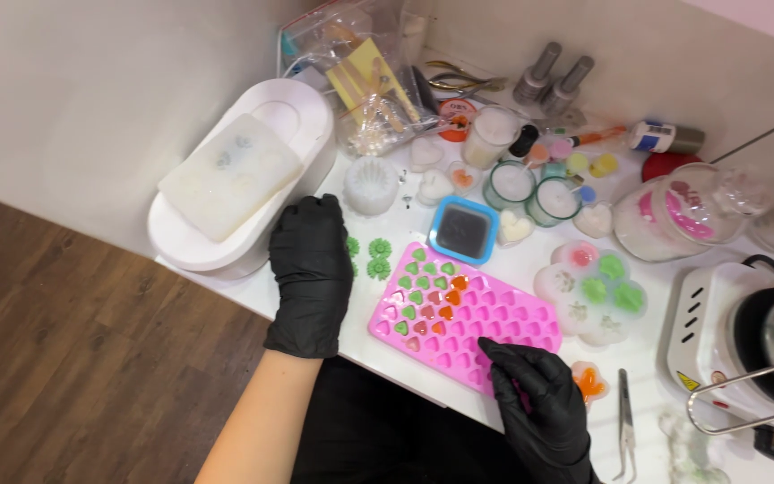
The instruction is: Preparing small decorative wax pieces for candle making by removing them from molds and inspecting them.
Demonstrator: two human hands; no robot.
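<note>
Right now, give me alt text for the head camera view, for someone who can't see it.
Two black-gloved hands frame a pink silicone heart mould on a cluttered white table: the right hand touches its near edge, the left hand rests flat beside it. Some hearts hold green, orange and pink wax.

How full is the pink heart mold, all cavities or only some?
Partly full. The pink heart mold has green, orange and pink fill only in cavities at its left end; the rest look empty. The right hand rests on its near edge.

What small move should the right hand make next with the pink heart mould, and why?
Probably lift the near edge a little: the right hand already pinches the pink mould there, the left hand lies flat beside it, and only its far-left cavities are filled.
</note>
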